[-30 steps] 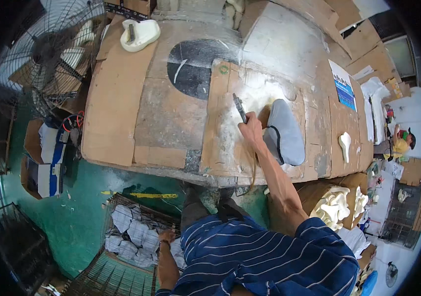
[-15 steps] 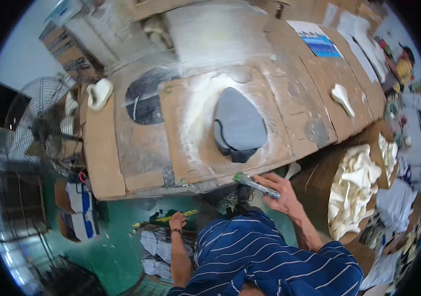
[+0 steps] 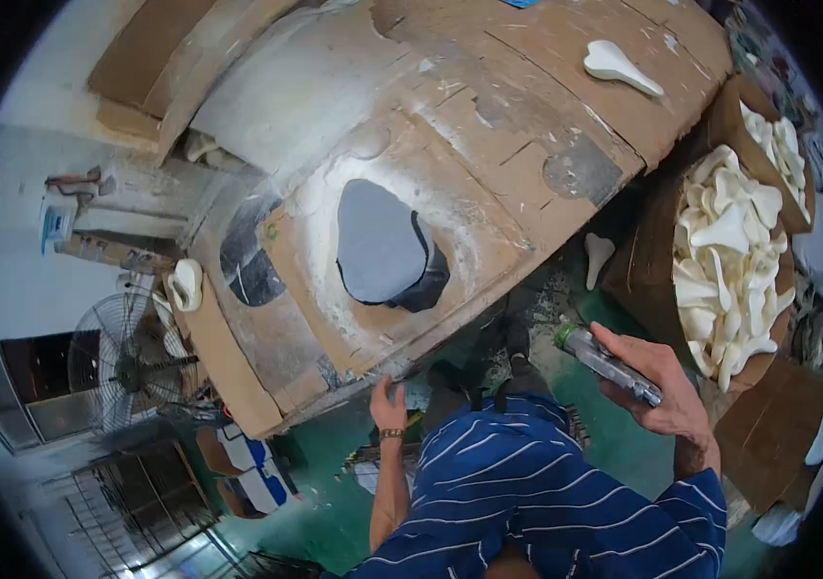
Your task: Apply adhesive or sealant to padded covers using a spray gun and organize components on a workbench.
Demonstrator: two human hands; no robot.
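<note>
Right hand [image 3: 660, 391] first: fingers curled round a slim grey tool [image 3: 608, 363], thumb laid along its upper side, a firm grasp. The tool's long axis runs on a diagonal, green-ringed tip up and to the left, toward the table edge, butt end down and to the right inside the fist. It hangs in the air over the green floor [image 3: 624, 318], off the table, just left of the carton [image 3: 667, 232] of white moulded pieces [image 3: 735, 246]. Now the left hand [image 3: 388, 405]: fingers loosely bent, fingertips up at the near rim of the table [image 3: 489, 125], holding nothing; whether they actually touch the edge I cannot tell. A band shows on that wrist. Outward from there: the table top is covered with cardboard dusted white, and on it lies a grey rounded sheet [image 3: 378, 241] with a darker piece peeking out at its right side, well apart from both hands. One white piece [image 3: 621, 66] lies on the far side of the table, another [image 3: 598, 256] sits down by the carton's left wall. A white shape [image 3: 185, 285] rests on the table's left end, and a fan [image 3: 132, 357] stands on the floor beyond it. Striped blue shirt [image 3: 547, 492] fills the bottom.
</note>
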